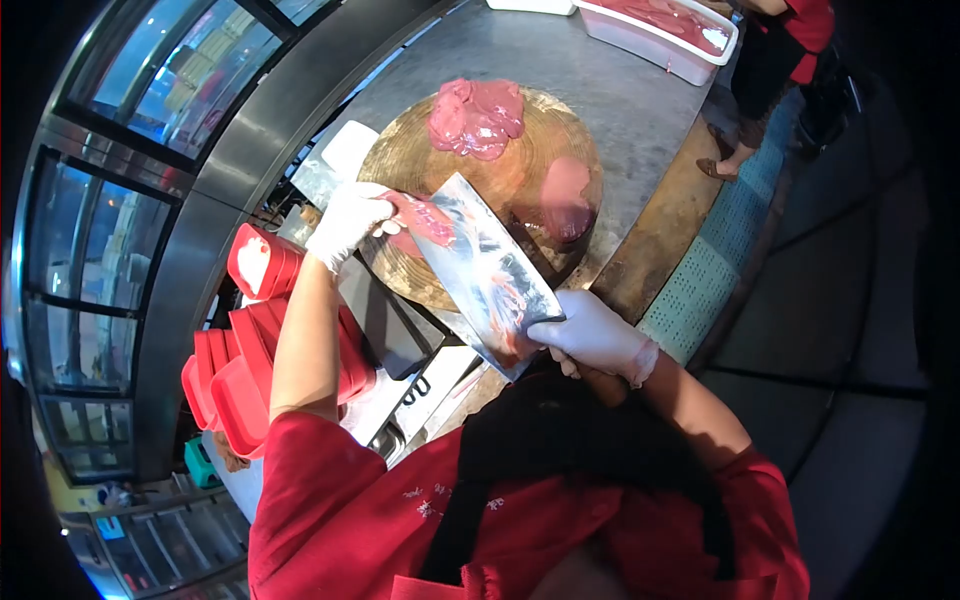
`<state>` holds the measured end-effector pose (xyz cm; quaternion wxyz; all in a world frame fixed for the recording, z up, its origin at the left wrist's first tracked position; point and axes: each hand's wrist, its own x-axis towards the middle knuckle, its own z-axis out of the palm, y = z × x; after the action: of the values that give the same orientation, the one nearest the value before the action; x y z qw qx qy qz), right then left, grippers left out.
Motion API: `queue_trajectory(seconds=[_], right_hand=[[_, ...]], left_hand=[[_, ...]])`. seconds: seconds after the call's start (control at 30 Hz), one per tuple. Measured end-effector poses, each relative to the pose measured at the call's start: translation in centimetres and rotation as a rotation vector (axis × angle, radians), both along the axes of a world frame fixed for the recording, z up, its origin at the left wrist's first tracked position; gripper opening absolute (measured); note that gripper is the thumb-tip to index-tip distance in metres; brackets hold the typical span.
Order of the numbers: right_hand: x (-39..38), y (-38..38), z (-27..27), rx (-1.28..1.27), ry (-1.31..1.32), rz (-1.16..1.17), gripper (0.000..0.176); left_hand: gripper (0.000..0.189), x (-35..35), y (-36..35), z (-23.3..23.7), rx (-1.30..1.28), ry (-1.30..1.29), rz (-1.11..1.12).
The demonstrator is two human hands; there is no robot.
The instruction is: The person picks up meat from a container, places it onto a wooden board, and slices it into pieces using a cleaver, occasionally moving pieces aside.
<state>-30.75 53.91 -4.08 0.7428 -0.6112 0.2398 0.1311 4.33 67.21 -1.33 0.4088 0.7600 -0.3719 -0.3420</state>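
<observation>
My gloved left hand (348,222) pinches a slice of raw meat (424,218) at the left side of a round wooden chopping block (395,155). The slice lies against the broad blade of a cleaver (490,275), which hangs over the near part of the block, its wet face up and streaked with red. My gloved right hand (600,338) is wrapped round the cleaver's handle end. A glossy heap of raw meat (476,118) rests at the far side of the block. One smooth, darker piece of meat (568,198) sits at its right.
A white tub (660,45) of raw meat stands at the back of the metal table (640,130). Stacked red trays (245,375) are at my left, with a glass-doored cabinet (185,75) beyond. Another person (775,75) stands at the upper right, by green perforated matting (715,265).
</observation>
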Motion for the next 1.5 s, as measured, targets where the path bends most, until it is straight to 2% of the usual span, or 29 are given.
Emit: queue_trajectory(seconds=[0.07, 0.13, 0.17, 0.2, 0.27, 0.33, 0.37, 0.4, 0.43, 0.47, 0.6, 0.67, 0.7, 0.77, 0.9, 1.5], right_hand=[[-0.3, 0.3, -0.3, -0.034, 0.06, -0.043, 0.023], [-1.0, 0.4, -0.6, -0.017, 0.051, -0.076, 0.023], [-1.7, 0.2, -0.6, -0.007, 0.036, -0.106, 0.023], [-2.5, -0.1, -0.7, -0.016, 0.051, -0.125, 0.023], [-4.0, -0.5, -0.8, 0.006, 0.014, -0.287, 0.022], [-4.7, -1.1, -1.5, 0.004, 0.023, -0.501, 0.018], [-4.8, -1.5, -2.1, 0.01, 0.013, -0.605, 0.018], [-5.0, -2.0, -2.3, 0.014, 0.0, -0.709, 0.018], [-5.0, -2.6, -1.7, 0.028, 0.055, -0.785, 0.017], [-5.3, -3.2, -2.7, -0.019, 0.021, -0.791, 0.016], [-6.0, -3.9, -3.2, 0.002, -0.039, -0.816, 0.017], [-6.2, -4.0, -3.2, 0.018, -0.048, -0.808, 0.017], [-6.1, -4.0, -3.0, 0.029, -0.012, -0.8, 0.016], [-6.1, -4.0, -2.4, 0.039, 0.03, -0.777, 0.015], [-6.4, -4.3, -3.0, 0.061, 0.025, -0.767, 0.014], [-6.0, -6.6, -2.9, 0.037, 0.052, -0.724, 0.017]], left_hand=[[0.018, 1.3, 0.5, -0.8, 0.034, -0.005, 0.011], [0.017, 2.1, 0.6, -2.3, 0.164, -0.17, 0.143], [0.017, 2.1, 0.0, -1.9, 0.332, -0.381, 0.112], [0.022, 1.7, 0.0, -1.9, 0.187, -0.722, 0.0], [0.036, 1.1, -1.2, -0.5, 0.268, -0.76, 0.054], [0.045, 3.9, -1.8, -4.1, -0.183, -1.072, 0.103], [0.048, 2.0, -2.8, -2.9, -0.101, -1.157, 0.096], [0.048, 0.3, -4.1, -2.4, -0.109, -1.149, 0.089], [0.045, -1.3, -5.4, -2.0, -0.218, -1.082, -0.018], [0.042, -2.8, -6.7, -2.0, -0.326, -1.014, -0.124], [0.038, -9.5, -11.2, -4.6, -0.413, -1.022, -0.296], [0.044, -11.0, -13.1, -6.5, -0.384, -0.996, -0.448], [0.044, -12.2, -13.7, -6.8, -0.388, -0.997, -0.455], [0.056, -14.2, -14.6, -7.3, -0.16, -0.973, -0.499], [0.068, -15.4, -14.9, -8.0, -0.051, -0.966, -0.514], [0.071, -15.4, -14.8, -7.8, -0.048, -1.006, -0.534]])
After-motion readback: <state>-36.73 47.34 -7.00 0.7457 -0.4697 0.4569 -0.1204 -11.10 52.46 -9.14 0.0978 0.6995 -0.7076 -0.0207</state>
